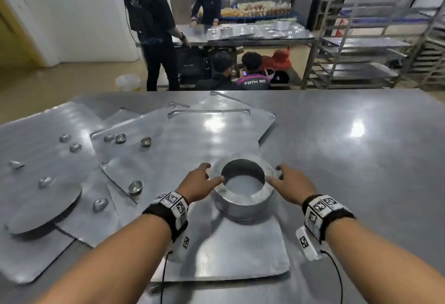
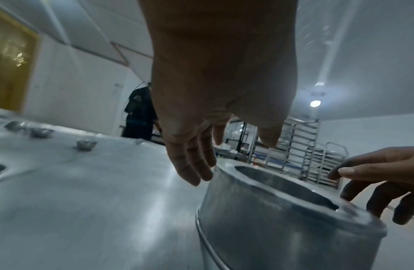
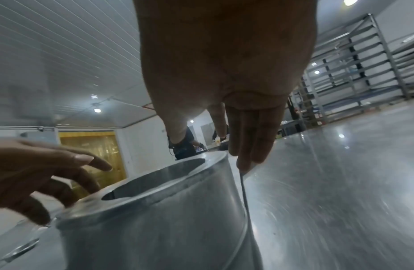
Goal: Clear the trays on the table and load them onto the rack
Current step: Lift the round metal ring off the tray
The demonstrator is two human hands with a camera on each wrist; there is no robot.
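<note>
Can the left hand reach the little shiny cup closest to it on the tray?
Probably yes. The left hand is by the big metal ring, and the little cup sits just to its left on a tray with nothing between them.

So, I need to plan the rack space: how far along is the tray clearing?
Early. Nothing looks finished: several trays lie overlapped on the table, with small cups and a round lid on them. In hand: left hand and right hand flank the ring mould on the nearest tray, with no firm grip yet. Left: clearing everything and loading the rack.
</note>
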